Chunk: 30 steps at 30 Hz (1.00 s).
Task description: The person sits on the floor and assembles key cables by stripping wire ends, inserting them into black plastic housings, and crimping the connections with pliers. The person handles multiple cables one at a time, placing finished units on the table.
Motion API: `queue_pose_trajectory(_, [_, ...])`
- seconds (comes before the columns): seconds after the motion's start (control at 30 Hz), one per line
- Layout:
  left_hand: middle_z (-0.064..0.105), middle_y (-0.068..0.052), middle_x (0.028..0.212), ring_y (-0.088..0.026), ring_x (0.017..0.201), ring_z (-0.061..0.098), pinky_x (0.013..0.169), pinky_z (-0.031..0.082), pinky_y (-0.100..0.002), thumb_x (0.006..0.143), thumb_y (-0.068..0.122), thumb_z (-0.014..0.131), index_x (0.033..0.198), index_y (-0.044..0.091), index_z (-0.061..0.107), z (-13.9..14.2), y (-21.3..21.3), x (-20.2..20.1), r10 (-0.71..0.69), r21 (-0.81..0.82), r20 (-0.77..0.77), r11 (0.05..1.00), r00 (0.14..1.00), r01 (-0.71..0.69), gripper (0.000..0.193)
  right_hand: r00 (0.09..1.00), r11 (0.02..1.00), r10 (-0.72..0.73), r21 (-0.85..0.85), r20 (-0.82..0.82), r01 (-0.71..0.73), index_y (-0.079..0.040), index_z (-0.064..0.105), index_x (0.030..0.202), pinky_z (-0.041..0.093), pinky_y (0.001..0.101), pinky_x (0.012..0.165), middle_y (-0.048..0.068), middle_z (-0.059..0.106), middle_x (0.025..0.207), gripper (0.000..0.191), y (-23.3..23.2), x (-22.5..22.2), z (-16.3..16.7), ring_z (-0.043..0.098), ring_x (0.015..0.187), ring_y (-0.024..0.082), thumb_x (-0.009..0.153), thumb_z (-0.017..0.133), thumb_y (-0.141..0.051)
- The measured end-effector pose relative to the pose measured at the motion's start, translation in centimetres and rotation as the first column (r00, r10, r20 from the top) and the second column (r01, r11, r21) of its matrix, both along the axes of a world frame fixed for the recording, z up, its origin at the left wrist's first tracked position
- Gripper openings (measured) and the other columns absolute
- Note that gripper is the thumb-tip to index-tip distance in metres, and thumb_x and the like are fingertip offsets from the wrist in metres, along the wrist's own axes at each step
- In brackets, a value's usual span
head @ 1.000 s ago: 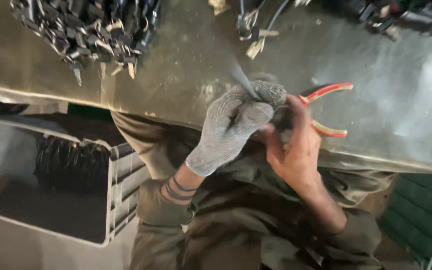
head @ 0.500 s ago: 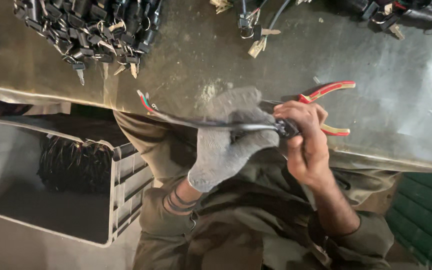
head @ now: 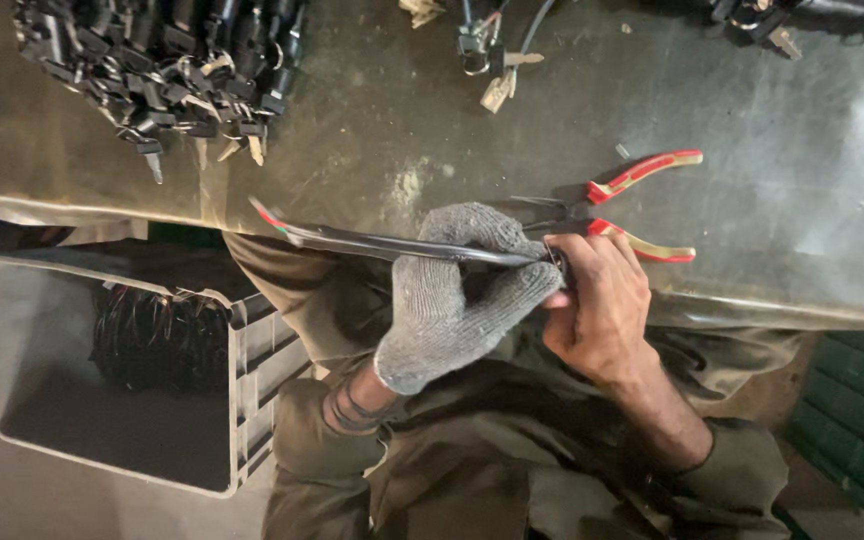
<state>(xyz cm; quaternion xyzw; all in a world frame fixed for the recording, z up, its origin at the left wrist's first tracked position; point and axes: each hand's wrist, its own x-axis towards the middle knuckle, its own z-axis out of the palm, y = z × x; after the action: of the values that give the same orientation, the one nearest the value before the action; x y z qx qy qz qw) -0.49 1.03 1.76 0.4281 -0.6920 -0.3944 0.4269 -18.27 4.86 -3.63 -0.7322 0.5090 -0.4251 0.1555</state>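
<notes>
Both hands grip one black cable bundle (head: 402, 245) at the counter (head: 812, 150) edge: my gloved left hand (head: 457, 290) wraps it, my bare right hand (head: 597, 300) pinches its end. Pliers (head: 632, 215) lie just beyond, many connectors (head: 152, 60) heaped far left.

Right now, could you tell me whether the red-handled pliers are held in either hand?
No, the red-handled pliers lie on the metal table, beyond the bare right hand gripping the black cable bundle.
</notes>
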Motion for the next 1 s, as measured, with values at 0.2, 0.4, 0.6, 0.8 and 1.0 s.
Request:
queue_pose_trajectory(0.2, [0.071, -0.007, 0.113, -0.023, 0.101, 0.075, 0.088, 0.060, -0.031, 0.091, 0.017, 0.087, 0.112, 0.008, 0.065, -0.4, 0.0, 0.4, -0.050, 0.002, 0.034, 0.999, 0.998, 0.050, 0.032, 0.993, 0.993, 0.058, 0.098, 0.100, -0.067, 0.004, 0.050, 0.128, 0.049, 0.0466, 0.078, 0.019, 0.059, 0.096, 0.035, 1.1, 0.0, -0.7, 0.058, 0.081, 0.038, 0.094, 0.057, 0.003])
queue_pose_trajectory(0.4, [0.070, -0.011, 0.129, -0.029, 0.117, 0.071, 0.100, 0.058, -0.034, 0.098, 0.015, 0.079, 0.127, 0.006, 0.064, -0.6, 0.7, 0.5, -0.048, -0.126, 0.130, 0.990, 0.990, 0.064, 0.034, 0.982, 0.927, -0.023, 0.372, 0.189, -0.050, 0.005, 0.052, 0.132, 0.049, 0.0428, 0.067, 0.017, 0.061, 0.087, 0.039, 1.7, 0.3, -0.6, 0.060, 0.072, 0.034, 0.093, 0.053, 0.005])
queue_pose_trajectory(0.6, [0.073, -0.009, 0.121, -0.027, 0.108, 0.074, 0.092, 0.059, -0.032, 0.100, 0.017, 0.077, 0.125, 0.008, 0.068, -1.2, -0.6, 1.5, -0.135, -0.079, 0.140, 0.986, 0.981, 0.147, 0.028, 0.989, 0.982, 0.091, 0.152, 0.114, -0.108, 0.004, 0.049, 0.134, 0.048, 0.0391, 0.079, 0.021, 0.061, 0.102, 0.039, 1.1, 0.4, -0.6, 0.062, 0.085, 0.037, 0.095, 0.051, 0.006])
queue_pose_trajectory(0.8, [0.068, -0.015, 0.120, -0.037, 0.110, 0.069, 0.095, 0.055, -0.041, 0.101, 0.019, 0.064, 0.129, 0.003, 0.059, -0.8, 0.9, 0.1, -0.039, -0.138, 0.116, 0.989, 0.992, 0.055, 0.033, 0.861, 0.777, -0.157, 0.599, 0.483, -0.194, 0.000, 0.058, 0.128, 0.041, 0.0274, 0.065, 0.001, 0.052, 0.078, 0.028, 1.0, -0.2, -1.5, 0.047, 0.071, 0.011, 0.107, 0.051, -0.017])
queue_pose_trajectory(1.0, [0.067, -0.009, 0.130, -0.034, 0.127, 0.063, 0.109, 0.046, -0.042, 0.099, 0.034, 0.071, 0.126, 0.013, 0.065, -2.2, -0.1, -0.5, -0.158, -0.109, 0.103, 0.980, 0.982, 0.169, 0.035, 0.771, 0.753, -0.094, 0.552, 0.629, -0.358, 0.002, 0.064, 0.113, 0.038, 0.0255, 0.066, -0.005, 0.055, 0.085, 0.026, 0.9, -1.6, 0.6, 0.044, 0.077, 0.005, 0.107, 0.051, -0.020])
